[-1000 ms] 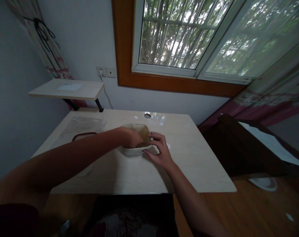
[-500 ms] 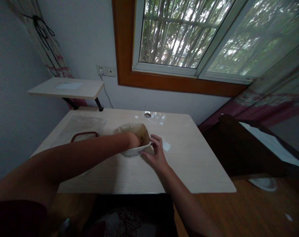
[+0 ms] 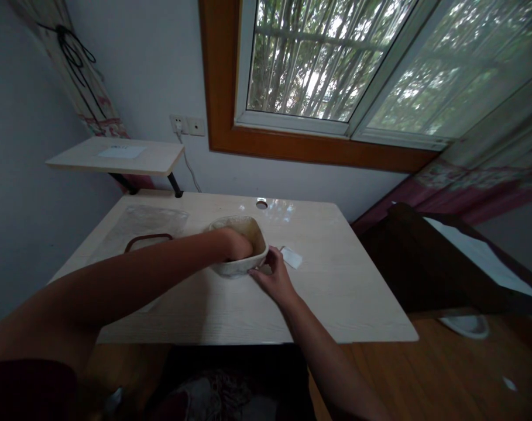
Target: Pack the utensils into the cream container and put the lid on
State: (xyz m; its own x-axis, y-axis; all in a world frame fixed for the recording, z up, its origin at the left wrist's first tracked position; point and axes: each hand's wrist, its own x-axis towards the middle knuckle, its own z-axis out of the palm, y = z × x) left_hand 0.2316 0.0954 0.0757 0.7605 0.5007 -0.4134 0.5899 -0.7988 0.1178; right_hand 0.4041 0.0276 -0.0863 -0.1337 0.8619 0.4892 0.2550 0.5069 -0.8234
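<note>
A pale, open-topped bag (image 3: 236,269) with a tan inside rests near the middle of the desk. My left hand (image 3: 240,245) reaches down into its mouth; its fingers are hidden inside. With thumb in front and fingers behind, my right hand (image 3: 275,273) grips the bag's right side. Beside that hand lies a white tag (image 3: 291,257) with a thin cord. To the left, partly behind my left forearm, a curved reddish-brown handle (image 3: 149,237) lies over a clear plastic sheet (image 3: 154,217).
A small raised shelf (image 3: 155,158) with a paper label stands at the desk's back left. The light desk (image 3: 345,280) has a round cable hole (image 3: 261,204) near its back edge. Dark furniture (image 3: 406,263) stands to the right, and a window (image 3: 309,64) is behind.
My left hand has shifted slightly inside the bag. The right hand's fingers have drawn closer around the bag's side, leaving more of the white tag visible.
</note>
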